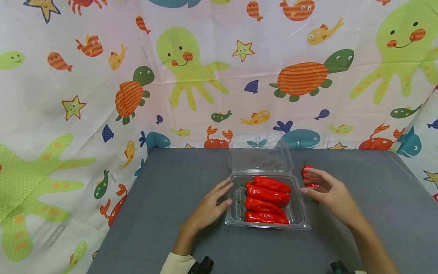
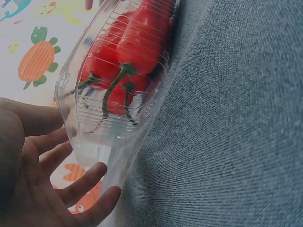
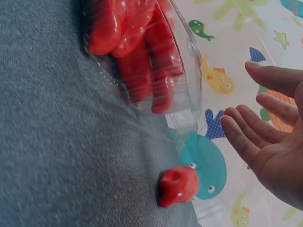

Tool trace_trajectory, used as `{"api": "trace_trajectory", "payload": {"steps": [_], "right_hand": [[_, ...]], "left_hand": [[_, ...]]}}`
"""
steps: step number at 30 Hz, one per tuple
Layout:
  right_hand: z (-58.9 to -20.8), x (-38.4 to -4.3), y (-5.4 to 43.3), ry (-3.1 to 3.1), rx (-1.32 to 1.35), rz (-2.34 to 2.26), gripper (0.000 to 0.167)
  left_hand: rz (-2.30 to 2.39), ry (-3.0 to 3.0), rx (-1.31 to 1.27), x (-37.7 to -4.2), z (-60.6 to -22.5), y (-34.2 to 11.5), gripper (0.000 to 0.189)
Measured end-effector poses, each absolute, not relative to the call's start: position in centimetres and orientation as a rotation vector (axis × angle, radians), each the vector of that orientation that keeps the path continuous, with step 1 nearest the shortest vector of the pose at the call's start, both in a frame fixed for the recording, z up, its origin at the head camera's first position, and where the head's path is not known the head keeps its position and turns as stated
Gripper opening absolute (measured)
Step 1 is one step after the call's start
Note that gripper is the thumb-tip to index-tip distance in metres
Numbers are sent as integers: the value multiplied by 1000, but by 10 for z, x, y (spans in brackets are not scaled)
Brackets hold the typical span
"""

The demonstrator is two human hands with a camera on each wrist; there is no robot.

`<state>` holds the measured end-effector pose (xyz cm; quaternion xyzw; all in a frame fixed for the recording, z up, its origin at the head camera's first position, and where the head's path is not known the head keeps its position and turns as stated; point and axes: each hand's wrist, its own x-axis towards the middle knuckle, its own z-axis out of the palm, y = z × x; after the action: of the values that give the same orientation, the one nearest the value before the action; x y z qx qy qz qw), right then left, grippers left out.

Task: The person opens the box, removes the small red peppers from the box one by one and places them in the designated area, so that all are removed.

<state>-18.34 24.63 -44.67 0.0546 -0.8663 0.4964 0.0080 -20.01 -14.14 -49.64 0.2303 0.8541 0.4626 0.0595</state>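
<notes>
A clear plastic clamshell container (image 1: 301, 217) lies on the table with its lid (image 1: 261, 160) tipped back. Several long red peppers (image 1: 268, 195) lie side by side in it, green stems toward the left. My left hand (image 1: 209, 207) is at the container's left side, fingers spread; in the left wrist view its thumb and fingers are close against the clear wall. To the right of the container my right hand (image 1: 333, 196) is held with loosely bent fingers and nothing in them. Beyond it, a loose red pepper (image 3: 179, 185) rests on the table, partly hidden by the fingers in the head view.
The grey cloth-covered table (image 1: 164, 182) extends around the container on both sides. A white curtain (image 1: 212, 45) printed with sea animals hangs behind the table and along its left side.
</notes>
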Motion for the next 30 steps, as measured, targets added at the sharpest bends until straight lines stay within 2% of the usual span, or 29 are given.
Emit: {"api": "trace_trajectory", "payload": {"steps": [9, 30], "right_hand": [[-449, -183, 234, -2710, 298, 1555, 67], [-450, -176, 211, -2699, 376, 1698, 69]], "left_hand": [[1395, 2582, 683, -199, -496, -142, 57], [1400, 2580, 695, -199, -495, -142, 57]]}}
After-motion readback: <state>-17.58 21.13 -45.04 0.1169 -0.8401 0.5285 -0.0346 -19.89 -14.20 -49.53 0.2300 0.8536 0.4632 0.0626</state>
